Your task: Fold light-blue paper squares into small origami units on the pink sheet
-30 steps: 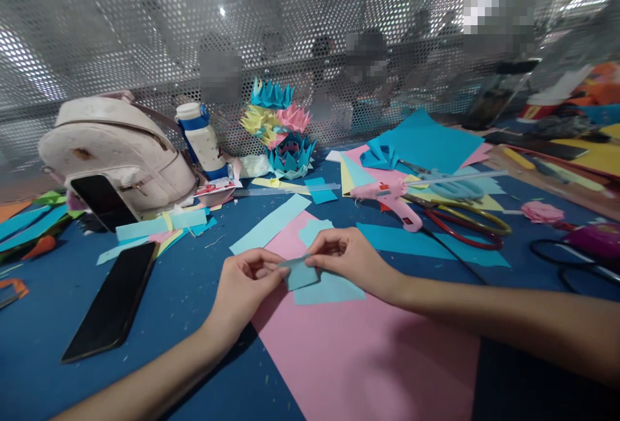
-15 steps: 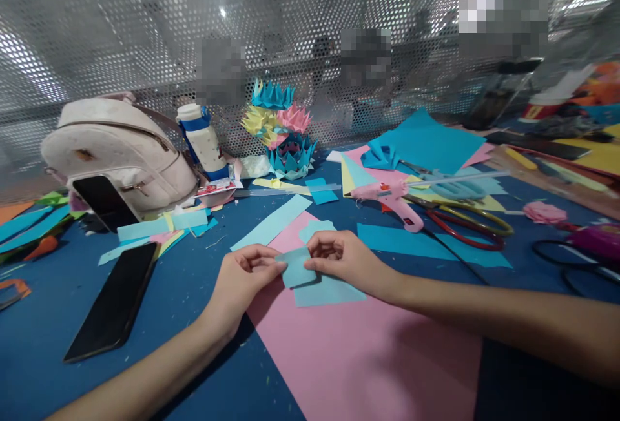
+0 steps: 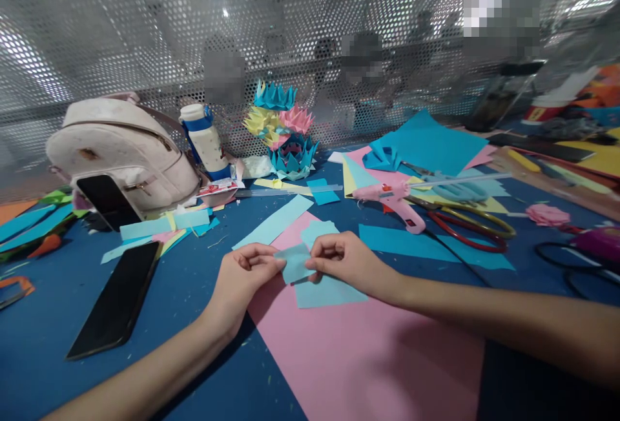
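A small light blue paper square [image 3: 295, 265] is pinched between my two hands above a large pink sheet [image 3: 387, 350]. My left hand [image 3: 247, 279] grips its left edge with thumb and fingers. At its right edge, the thumb and fingertips of my right hand [image 3: 343, 259] close on it. Just under the square lies a larger light blue piece [image 3: 329, 295] on the pink sheet. Another light blue scrap [image 3: 318, 230] sits behind my right hand, and a light blue strip [image 3: 276, 221] slants away behind my left hand.
A pink glue gun [image 3: 394, 201], scissors [image 3: 472, 230] and blue strips [image 3: 407, 240] lie right of centre. Two phones, one flat [image 3: 116, 301], a backpack [image 3: 121, 150] and a bottle [image 3: 206, 143] are on the left. Folded paper flowers [image 3: 290, 156] stand at the back before a perforated metal panel.
The right edge of the small square has shifted slightly in my right fingertips, its lower edge a little higher. The whole view has moved very slightly.
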The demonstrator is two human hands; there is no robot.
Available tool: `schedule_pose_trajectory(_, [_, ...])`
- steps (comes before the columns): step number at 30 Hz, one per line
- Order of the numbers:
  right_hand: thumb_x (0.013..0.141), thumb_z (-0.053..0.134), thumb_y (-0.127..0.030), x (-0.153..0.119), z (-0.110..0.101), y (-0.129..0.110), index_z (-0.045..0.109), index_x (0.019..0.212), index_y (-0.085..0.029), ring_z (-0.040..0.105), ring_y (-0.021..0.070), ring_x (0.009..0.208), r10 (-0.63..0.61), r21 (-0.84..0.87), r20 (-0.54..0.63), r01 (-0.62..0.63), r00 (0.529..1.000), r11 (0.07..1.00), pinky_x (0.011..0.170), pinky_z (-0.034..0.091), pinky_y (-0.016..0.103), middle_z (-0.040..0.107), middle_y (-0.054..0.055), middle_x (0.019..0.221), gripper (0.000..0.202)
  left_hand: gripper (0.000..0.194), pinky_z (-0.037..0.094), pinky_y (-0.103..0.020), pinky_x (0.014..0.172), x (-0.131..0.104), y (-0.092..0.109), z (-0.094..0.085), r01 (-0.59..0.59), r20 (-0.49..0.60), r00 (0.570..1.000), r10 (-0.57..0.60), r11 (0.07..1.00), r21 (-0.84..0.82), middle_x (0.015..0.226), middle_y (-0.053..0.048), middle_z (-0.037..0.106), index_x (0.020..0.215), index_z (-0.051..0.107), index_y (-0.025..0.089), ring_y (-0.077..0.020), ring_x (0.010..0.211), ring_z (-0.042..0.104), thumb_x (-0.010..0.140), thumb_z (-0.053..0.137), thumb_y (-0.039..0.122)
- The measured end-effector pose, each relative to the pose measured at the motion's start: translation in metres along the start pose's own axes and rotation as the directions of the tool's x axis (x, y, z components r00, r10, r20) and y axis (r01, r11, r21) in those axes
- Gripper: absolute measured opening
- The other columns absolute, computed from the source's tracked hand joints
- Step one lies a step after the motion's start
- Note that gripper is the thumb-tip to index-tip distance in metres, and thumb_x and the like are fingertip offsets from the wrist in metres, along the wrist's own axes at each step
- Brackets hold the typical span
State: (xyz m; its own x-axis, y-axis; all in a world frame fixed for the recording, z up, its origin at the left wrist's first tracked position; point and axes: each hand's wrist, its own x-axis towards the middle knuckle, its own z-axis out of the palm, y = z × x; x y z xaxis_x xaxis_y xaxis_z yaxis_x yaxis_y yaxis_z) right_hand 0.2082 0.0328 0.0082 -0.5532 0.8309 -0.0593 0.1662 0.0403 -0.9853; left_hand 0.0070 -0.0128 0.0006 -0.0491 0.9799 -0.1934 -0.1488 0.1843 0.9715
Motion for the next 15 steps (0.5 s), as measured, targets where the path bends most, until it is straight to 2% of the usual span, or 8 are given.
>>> schedule_pose_trajectory(4, [0.081, 0.068, -0.027, -0.0001, -0.0008, 0.0007, 0.064, 0.072, -0.015, 0.064, 0.0131, 0.063, -0.041, -0.034, 0.023, 0.042, 0.999, 0.999, 0.062, 0.049, 0.024, 0.071, 0.004, 0.067, 0.016, 0.023, 0.046, -0.013, 0.055, -0.0014, -0.0038, 0.0001, -0.059, -0.074, 0.996, 0.058, 0.998, -0.015, 0.063, 0.002, 0.069, 0.080, 0.070, 0.014, -0.0062, 0.056, 0.060, 0.065, 0.083, 0.025])
schedule_pose_trajectory(10, [0.077, 0.073, -0.032, 0.0005, -0.0017, 0.0033, 0.061, 0.065, -0.014, 0.060, 0.0126, 0.058, -0.044, 0.009, 0.045, 0.044, 0.998, 0.999, 0.059, 0.049, 0.025, 0.069, 0.005, 0.063, 0.025, 0.018, 0.048, -0.013, 0.058, -0.0040, -0.0040, 0.0009, -0.087, -0.042, 0.995, 0.086, 0.996, -0.013, 0.064, 0.001, 0.070, 0.077, 0.070, 0.015, -0.0074, 0.059, 0.063, 0.066, 0.082, 0.023])
schedule_pose_trajectory(15, [0.081, 0.067, -0.027, -0.0008, -0.0020, 0.0002, 0.063, 0.071, -0.014, 0.062, 0.0127, 0.061, -0.050, -0.043, 0.047, 0.052, 0.998, 0.998, 0.060, 0.048, 0.024, 0.070, 0.004, 0.068, 0.016, 0.018, 0.047, -0.014, 0.056, -0.0022, -0.0047, 0.0001, -0.089, -0.060, 0.994, 0.087, 0.996, -0.024, 0.063, 0.001, 0.070, 0.078, 0.070, 0.015, -0.0076, 0.057, 0.063, 0.067, 0.082, 0.023])
